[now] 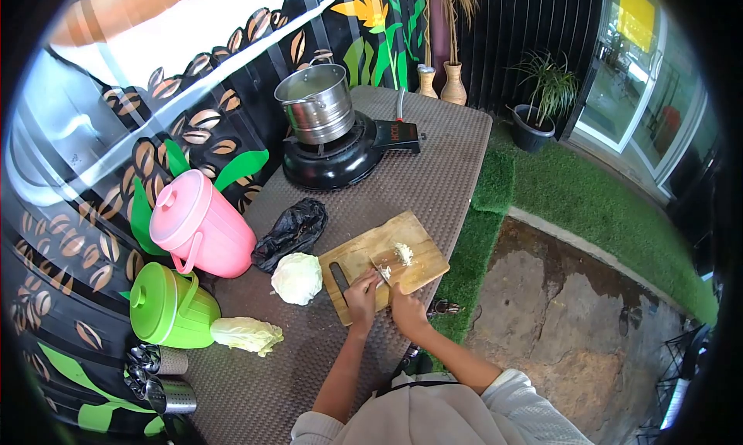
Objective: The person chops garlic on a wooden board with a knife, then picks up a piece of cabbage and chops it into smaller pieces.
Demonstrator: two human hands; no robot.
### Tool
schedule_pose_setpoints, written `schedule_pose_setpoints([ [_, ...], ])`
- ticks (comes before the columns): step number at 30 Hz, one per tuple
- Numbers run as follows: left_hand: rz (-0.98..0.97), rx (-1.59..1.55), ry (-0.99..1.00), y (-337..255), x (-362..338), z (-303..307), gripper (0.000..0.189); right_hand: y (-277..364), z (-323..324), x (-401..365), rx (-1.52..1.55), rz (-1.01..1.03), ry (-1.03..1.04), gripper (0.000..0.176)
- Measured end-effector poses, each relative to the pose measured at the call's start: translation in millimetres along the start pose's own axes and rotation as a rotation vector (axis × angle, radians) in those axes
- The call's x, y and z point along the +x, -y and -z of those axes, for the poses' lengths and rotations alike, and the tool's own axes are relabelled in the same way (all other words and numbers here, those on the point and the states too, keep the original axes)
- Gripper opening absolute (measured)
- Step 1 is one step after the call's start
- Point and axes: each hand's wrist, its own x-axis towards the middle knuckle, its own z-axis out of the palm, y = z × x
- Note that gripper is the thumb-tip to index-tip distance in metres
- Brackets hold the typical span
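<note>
A wooden cutting board lies at the table's near edge with a small heap of finely chopped white pieces on it. My right hand is closed around a knife, of which only a bit of blade shows. Beside it, my left hand presses its fingers together on the board, close to the blade and a few more white bits; what they hold is too small to make out. Left of the board sit a round pale cabbage and a longer napa cabbage.
A steel pot stands on a black portable gas stove at the table's far end. A black plastic bag, a pink lidded jug and a green one line the wall side. Metal utensil holders stand at lower left.
</note>
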Motion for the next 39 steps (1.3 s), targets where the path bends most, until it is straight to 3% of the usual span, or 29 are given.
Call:
schedule_pose_setpoints([
  [6, -0.010, -0.024, -0.002, 3, 0, -2, 0.015, -7, 8, 30, -0.031, 0.176, 0.024, 0.022],
  [10, -0.043, -0.022, -0.006, 5, 1, -2, 0.016, -4, 11, 11, -0.010, 0.165, 0.040, 0.022],
  [13, -0.005, -0.012, -0.004, 4, -1, -2, 0.016, 5, 1, 5, -0.007, 0.025, -0.022, 0.026],
  [16, -0.007, -0.034, -0.002, 8, -1, -3, 0.016, 4, 4, 18, 0.014, 0.010, 0.057, 0.027],
  [18, -0.027, -0.043, -0.027, 7, 1, -5, 0.013, -2, 14, 25, -0.118, 0.181, 0.053, 0.031],
  [21, -0.006, -0.019, 0.003, 8, 0, -3, 0.016, -3, 31, 19, -0.037, 0.175, 0.155, 0.024],
  [22, -0.008, -0.020, 0.001, 10, 0, -3, 0.016, -1, 29, 16, -0.039, 0.177, 0.153, 0.024],
  [24, -0.005, -0.011, -0.011, 12, 0, -4, 0.016, 4, 16, 3, 0.015, -0.003, 0.079, 0.024],
  [29, 0.010, -0.015, -0.018, 6, 0, -3, 0.013, 4, 1, 12, 0.013, 0.003, 0.040, 0.027],
  [31, -0.005, -0.008, -0.010, 3, 2, -2, 0.011, 5, 18, 21, -0.005, 0.111, 0.113, 0.031],
  [35, -0.075, 0.081, -0.129, -12, -1, 1, 0.009, -4, 17, 26, 0.034, 0.136, 0.138, 0.034],
  [39, -0.164, 0.104, -0.159, 2, 2, -1, 0.010, -1, 0, 4, 0.022, 0.072, 0.003, 0.025],
])
